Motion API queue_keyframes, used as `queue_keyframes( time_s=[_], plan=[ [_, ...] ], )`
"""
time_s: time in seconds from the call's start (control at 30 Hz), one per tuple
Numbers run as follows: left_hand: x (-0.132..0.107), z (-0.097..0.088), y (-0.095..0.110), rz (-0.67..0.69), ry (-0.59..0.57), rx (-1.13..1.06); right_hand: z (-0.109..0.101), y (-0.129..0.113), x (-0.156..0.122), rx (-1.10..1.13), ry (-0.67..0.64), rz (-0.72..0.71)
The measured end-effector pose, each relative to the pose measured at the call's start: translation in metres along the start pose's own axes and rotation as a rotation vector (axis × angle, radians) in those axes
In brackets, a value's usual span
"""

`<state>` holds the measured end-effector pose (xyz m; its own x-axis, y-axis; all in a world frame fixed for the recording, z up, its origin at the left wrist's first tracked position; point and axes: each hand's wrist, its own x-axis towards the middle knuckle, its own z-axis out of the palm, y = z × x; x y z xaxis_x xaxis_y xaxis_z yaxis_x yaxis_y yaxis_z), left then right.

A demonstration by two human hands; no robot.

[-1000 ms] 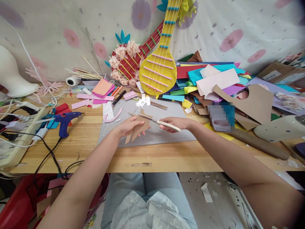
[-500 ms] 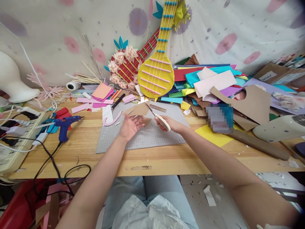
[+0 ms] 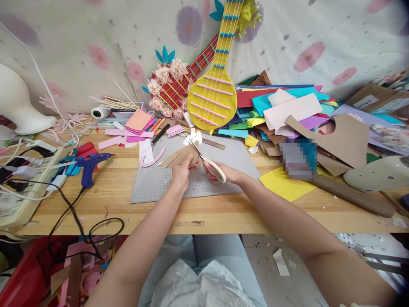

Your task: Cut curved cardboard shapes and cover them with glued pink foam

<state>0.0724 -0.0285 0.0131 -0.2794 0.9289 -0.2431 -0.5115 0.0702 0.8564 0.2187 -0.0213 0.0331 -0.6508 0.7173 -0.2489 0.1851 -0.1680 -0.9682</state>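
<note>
Over the grey cutting mat (image 3: 150, 187), my left hand (image 3: 182, 172) pinches a tan piece of craft sheet (image 3: 180, 157), thumb on top. My right hand (image 3: 220, 171) grips white-handled scissors (image 3: 214, 169), their blades parted at the sheet's right edge. Whether the blades are cutting into it is too small to tell. A metal ruler (image 3: 214, 143) and white paper scraps (image 3: 194, 136) lie on the mat just beyond the blades. Left of the sheet is a pink curved strip (image 3: 153, 158).
A blue glue gun (image 3: 87, 168) with its cable and a power strip (image 3: 25, 196) sit at the left. Behind the mat lean a yellow paper lute (image 3: 211, 100) and a red one (image 3: 172, 91). Coloured sheets (image 3: 292, 106) pile up at the right, near a yellow sheet (image 3: 281, 183).
My left hand, open with the palm up before, has moved right and now grasps the tan sheet. The scissors have shifted slightly left with their blades at the sheet.
</note>
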Motion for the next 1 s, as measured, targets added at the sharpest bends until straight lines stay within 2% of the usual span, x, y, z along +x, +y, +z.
queue_keyframes(
  time_s=[0.37, 1.0],
  plan=[
    [0.0, -0.008, -0.003, -0.039, -0.026, 0.022, 0.0, 0.0, -0.002, 0.044, 0.011, 0.063],
    [0.001, -0.019, -0.002, -0.111, -0.151, 0.075, -0.02, 0.011, -0.009, 0.035, -0.076, 0.12]
  ],
)
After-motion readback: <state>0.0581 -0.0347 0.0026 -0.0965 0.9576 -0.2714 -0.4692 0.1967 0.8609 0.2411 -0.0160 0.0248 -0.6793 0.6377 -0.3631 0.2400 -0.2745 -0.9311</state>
